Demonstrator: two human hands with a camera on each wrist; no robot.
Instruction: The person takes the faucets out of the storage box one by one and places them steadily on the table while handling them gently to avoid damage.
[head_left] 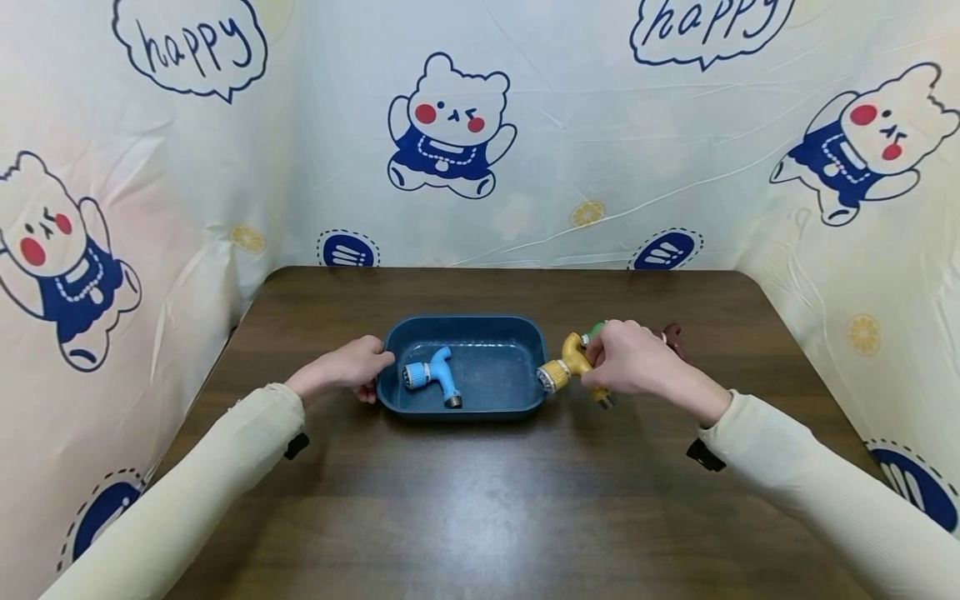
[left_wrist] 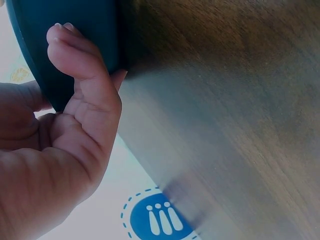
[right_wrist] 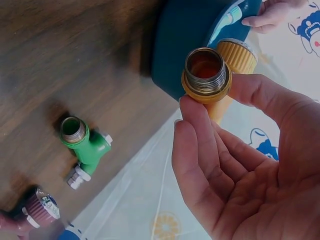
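At the left end of a dark blue basin (head_left: 480, 412), my left hand (head_left: 348, 367) grips the rim and outer wall. A light blue faucet (head_left: 437, 375) lies inside the basin, in its left half. My right hand (head_left: 633, 358) pinches a yellow faucet (head_left: 556, 375) between thumb and fingers, beside the basin's right end. Its ribbed knob overlaps that end in the head view. The right wrist view shows the open threaded metal end of the yellow faucet facing the camera, close to the fingertips.
Behind the right hand, a green faucet (right_wrist: 91, 150) and a dark red faucet (right_wrist: 41, 210) lie on the brown wooden table (head_left: 480, 500). The hand partly hides both in the head view. A pale curtain (head_left: 540, 167) with printed bears surrounds the table's back and sides.
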